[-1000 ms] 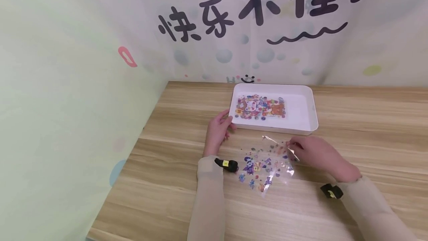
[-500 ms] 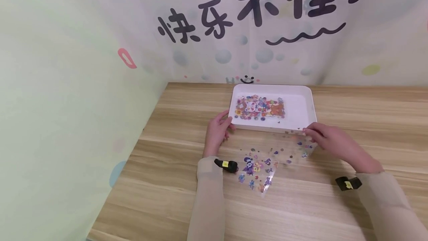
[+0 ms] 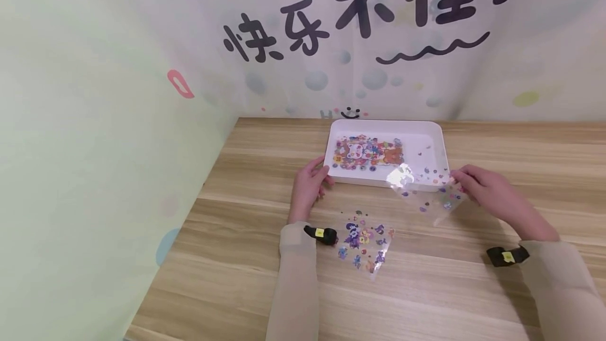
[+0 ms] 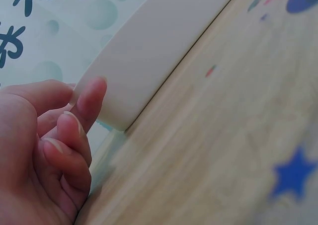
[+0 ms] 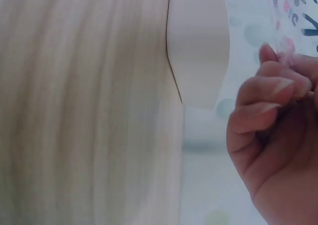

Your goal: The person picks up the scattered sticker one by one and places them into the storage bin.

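Note:
A white tray (image 3: 437, 143) stands on the wooden table and holds a colourful sticker sheet (image 3: 368, 152). My left hand (image 3: 310, 183) rests at the tray's near left corner, fingers touching its wall (image 4: 144, 56). My right hand (image 3: 478, 191) pinches a clear sticker film (image 3: 428, 186) by its right edge and holds it lifted over the tray's near right corner. In the right wrist view the curled fingers (image 5: 268, 101) pinch the film beside the tray corner (image 5: 198, 51). Another clear sticker sheet (image 3: 364, 243) lies flat on the table in front of me.
The wooden table (image 3: 521, 162) meets a printed backdrop (image 3: 360, 41) at the back and a pale green wall (image 3: 94, 146) on the left. Black wrist straps (image 3: 322, 234) sit on both sleeves.
My right hand has peeled the clear film off the sheet on the table and carried it up and to the right, toward the tray's near right corner. The left hand has stayed still.

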{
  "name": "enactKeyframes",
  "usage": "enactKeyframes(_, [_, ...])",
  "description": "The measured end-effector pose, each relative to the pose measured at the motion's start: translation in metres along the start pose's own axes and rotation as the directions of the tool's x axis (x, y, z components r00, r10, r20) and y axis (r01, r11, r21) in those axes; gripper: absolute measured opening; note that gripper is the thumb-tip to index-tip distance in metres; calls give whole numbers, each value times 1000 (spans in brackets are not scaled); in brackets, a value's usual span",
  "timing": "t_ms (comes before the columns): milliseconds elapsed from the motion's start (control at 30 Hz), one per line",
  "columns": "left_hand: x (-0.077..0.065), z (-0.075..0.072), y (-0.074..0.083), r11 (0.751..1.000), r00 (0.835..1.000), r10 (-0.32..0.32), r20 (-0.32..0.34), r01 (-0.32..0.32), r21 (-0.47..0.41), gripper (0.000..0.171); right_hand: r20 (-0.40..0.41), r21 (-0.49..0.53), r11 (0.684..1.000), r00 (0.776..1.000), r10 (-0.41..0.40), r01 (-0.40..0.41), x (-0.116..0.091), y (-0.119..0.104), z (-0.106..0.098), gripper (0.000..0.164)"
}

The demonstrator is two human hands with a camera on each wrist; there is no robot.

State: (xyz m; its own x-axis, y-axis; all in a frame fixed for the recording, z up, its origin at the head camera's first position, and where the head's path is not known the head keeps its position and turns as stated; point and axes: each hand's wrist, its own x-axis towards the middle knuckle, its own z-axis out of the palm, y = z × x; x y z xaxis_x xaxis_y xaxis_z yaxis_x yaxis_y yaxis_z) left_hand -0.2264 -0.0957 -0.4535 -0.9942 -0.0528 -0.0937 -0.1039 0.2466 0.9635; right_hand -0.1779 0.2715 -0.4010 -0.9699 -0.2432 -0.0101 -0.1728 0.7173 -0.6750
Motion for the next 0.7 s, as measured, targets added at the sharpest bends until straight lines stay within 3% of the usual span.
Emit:
enactKeyframes(300, [0,0,0,1000,1000,4,1,-4,4,42,-53,69,991,991,120,-116,0,7,-7,49])
enactKeyframes(700, [0,0,-1,1000,1000,-3,2,3,-10,43,-104,203,966,977,186,-162,3,7,2,49])
